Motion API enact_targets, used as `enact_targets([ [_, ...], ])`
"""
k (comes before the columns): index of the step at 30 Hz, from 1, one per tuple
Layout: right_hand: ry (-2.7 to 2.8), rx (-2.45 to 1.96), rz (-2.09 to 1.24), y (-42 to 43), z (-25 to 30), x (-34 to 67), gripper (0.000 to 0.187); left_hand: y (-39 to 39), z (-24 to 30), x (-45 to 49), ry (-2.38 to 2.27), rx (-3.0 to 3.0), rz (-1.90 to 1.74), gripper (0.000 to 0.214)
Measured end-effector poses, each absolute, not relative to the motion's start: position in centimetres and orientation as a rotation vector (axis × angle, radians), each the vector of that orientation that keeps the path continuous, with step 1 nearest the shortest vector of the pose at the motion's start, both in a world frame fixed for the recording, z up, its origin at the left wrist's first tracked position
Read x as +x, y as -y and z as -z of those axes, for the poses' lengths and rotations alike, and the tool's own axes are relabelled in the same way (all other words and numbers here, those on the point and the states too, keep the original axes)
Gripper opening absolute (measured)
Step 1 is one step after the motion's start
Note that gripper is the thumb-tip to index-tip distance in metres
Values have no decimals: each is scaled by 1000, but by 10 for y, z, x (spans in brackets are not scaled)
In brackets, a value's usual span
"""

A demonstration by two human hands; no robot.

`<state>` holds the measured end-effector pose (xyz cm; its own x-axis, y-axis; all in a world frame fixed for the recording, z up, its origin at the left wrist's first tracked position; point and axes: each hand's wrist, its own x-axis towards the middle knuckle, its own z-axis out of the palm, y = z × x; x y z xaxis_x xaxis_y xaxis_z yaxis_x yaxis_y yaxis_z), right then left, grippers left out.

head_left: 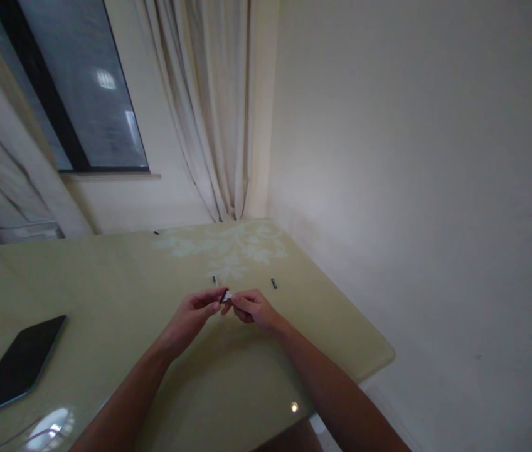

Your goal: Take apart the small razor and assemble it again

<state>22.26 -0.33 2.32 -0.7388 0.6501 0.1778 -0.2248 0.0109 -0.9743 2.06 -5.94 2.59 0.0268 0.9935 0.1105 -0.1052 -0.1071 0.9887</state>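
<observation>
Small dark-and-white piece, over the green-topped bench: left hand, grip clamped on its dark part; right hand, grip clamped on its pale part. Could slip: scant fingertip hold. Just beyond, could be knocked: slim dark-and-white stick. Toward right edge: short dark bar. Far edge: tiny dark piece.

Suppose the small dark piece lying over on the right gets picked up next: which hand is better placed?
Probably the right hand, closer to the small dark piece; the left hand is farther off. Both are occupied with a small object, though.
</observation>
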Motion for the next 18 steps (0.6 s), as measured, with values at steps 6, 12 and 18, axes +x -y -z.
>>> enact_targets([
  [6,1718,-521,-1721,6,-25,226,55,62,-34,19,-1123,1251,-1254,47],
  [12,1740,-519,-1643,5,-23,225,58,60,-27,19,-1113,1262,-1323,50],
  [18,1714,-484,-1629,5,-22,224,59,59,-22,21,-1078,1213,-1346,56],
])
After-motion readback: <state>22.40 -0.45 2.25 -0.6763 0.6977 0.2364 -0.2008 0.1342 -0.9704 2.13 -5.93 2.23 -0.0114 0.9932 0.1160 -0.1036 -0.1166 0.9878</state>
